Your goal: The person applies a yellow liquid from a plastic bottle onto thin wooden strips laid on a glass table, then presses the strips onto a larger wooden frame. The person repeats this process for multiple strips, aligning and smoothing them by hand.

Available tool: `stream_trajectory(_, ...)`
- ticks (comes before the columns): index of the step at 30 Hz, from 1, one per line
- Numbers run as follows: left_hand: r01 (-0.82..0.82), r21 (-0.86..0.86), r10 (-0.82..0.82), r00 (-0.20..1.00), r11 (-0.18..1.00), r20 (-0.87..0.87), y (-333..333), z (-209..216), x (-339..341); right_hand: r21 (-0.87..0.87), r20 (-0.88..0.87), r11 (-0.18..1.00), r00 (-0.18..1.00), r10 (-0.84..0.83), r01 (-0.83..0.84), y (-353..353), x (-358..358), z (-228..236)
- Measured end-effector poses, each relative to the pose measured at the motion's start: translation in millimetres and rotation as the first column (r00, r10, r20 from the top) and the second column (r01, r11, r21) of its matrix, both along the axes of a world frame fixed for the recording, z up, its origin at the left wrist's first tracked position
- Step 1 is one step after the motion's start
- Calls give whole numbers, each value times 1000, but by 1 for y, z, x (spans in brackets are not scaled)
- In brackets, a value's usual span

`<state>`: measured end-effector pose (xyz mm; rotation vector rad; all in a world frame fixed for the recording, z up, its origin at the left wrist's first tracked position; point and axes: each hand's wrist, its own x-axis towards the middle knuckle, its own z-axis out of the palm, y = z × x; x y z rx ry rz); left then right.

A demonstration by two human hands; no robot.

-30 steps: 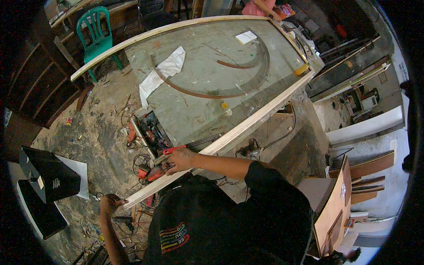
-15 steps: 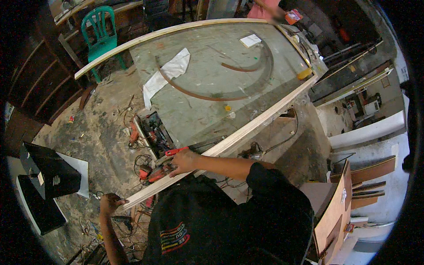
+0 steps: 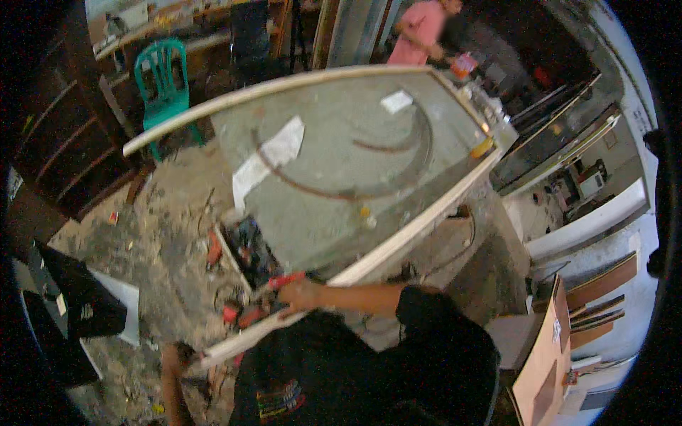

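A long pale wooden frame (image 3: pixel 410 228) runs from near my body to the far right and around the worktable's far edge. My left hand (image 3: pixel 179 357) is closed around its near left end. Farther along that same bar, my right hand (image 3: pixel 301 294) wraps over the wood, fingers bent down toward it. Just beyond the right fingers shows a slim red handle (image 3: pixel 283 280); whether the hand also grips it is unclear through the blur. A grey-green panel (image 3: pixel 320 234) fills the space inside the frame, with a curved brown strip (image 3: pixel 312 189) lying on it.
An open tool box (image 3: pixel 245 252) and red power tools (image 3: pixel 241 314) crowd beside the right hand. White cloth (image 3: pixel 273 156) lies on the panel. A green chair (image 3: pixel 165 92) stands beyond; a person in pink (image 3: pixel 420 32) is at the far side. Boards (image 3: pixel 543 348) lean at right.
My view has tilted upward, so the frame and table sit lower and more of the person in pink shows. Both hands stay on the wood.
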<state>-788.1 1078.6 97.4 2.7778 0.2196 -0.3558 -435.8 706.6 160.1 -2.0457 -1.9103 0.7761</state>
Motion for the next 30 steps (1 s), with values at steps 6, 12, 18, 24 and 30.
stream_trajectory(6,-5,-129,-12,992,992,-129,12,-6,1,-198,-6,980,1000,0,-1,4,2,15)
stream_trajectory(12,-68,64,68,998,996,-3,-17,18,10,163,-75,986,997,-29,41,0,-1,0)
stream_trajectory(18,11,156,-13,1000,988,12,-49,57,25,-63,-46,997,998,-38,35,-1,-2,-12)
stream_trajectory(24,-154,-134,181,957,979,225,-87,62,38,-60,-35,998,999,-15,13,0,-2,-6)
stream_trajectory(30,-241,-113,253,962,964,105,-95,36,21,-215,-19,977,1000,-10,5,2,-6,16)
